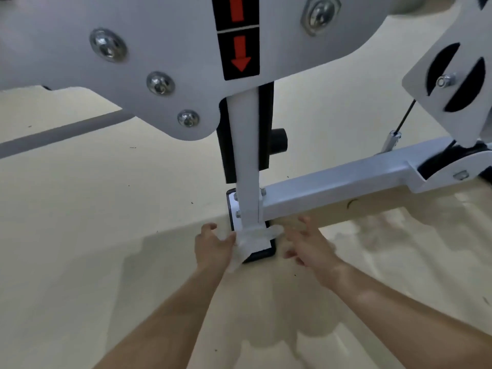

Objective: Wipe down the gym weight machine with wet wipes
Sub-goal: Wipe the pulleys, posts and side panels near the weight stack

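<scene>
Left hand (213,245) pinches a limp, light wet wipe (251,239) draped around the post (246,166) foot, best gripped by its edges; right hand (308,242) spread, empty.

A gym: a white bolted machine frame (247,155) at centre, cable (406,113) and pulley (440,67) at two o'clock, cream floor (80,209).

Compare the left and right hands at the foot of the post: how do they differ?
The left hand grips the wet wipe at the post; the right hand holds nothing. The left hand's fingers curl; the right hand's fingers spread open. Both are bare, low by its foot.
</scene>
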Tool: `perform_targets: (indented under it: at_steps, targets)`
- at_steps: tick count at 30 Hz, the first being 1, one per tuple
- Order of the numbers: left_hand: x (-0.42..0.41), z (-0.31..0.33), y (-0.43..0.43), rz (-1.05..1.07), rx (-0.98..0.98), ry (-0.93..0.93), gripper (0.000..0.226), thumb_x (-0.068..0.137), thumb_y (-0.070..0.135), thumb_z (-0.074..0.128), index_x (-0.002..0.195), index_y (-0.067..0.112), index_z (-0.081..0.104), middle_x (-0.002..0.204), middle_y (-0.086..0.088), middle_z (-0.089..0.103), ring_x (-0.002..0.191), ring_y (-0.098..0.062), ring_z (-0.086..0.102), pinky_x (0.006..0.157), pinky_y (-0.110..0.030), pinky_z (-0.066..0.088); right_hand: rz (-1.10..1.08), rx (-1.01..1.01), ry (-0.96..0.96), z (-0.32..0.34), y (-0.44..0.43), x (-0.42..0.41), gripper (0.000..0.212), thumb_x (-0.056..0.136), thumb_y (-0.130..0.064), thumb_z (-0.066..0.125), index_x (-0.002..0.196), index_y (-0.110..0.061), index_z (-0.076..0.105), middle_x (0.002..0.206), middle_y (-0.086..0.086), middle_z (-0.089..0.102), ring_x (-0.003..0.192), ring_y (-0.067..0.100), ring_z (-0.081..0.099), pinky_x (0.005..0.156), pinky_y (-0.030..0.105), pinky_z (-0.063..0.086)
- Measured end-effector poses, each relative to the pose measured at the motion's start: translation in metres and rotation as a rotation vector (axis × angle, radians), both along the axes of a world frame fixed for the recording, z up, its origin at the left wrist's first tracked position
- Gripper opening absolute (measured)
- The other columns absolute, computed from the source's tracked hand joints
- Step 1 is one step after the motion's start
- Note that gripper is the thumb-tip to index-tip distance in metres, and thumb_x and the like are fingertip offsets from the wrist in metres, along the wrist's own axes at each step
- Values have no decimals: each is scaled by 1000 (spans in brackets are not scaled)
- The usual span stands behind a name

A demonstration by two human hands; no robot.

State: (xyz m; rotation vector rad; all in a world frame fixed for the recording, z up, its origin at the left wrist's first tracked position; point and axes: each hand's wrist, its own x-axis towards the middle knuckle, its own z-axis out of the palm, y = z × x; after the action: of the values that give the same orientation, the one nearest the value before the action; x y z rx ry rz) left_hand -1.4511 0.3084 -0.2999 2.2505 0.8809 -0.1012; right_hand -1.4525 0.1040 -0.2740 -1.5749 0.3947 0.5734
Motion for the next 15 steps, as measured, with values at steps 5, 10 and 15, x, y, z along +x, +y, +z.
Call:
perform_targets:
  at_steps: [5, 10, 15]
  targets:
    - [-34, -33, -28, -620, 418, -109, 26, 96, 27, 49, 116, 16, 61, 123, -7, 55, 115, -31, 52, 85, -24, 35, 339, -368, -389, -51, 21, -8, 44, 85, -19, 49, 129, -25, 53, 130, -1, 52, 120, 18, 52, 99, 31, 44]
    - [-39, -70, -59, -791, 628, 233, 70, 82, 31, 46, 141, -6, 42, 144, -35, 38, 136, -49, 35, 108, -53, 38, 618, -690, -513, -61, 29, -18, 79, 77, -37, 7, 148, -18, 35, 149, 4, 38, 134, 26, 36, 113, 35, 28]
    - [-31, -62, -59, -702, 299, 35, 74, 86, 37, 19, 147, -2, 34, 156, -18, 26, 146, -34, 20, 120, -39, 13, 535, -663, -441, -57, 33, -4, 54, 85, -23, 31, 134, -21, 54, 129, 8, 50, 118, 28, 42, 103, 36, 37]
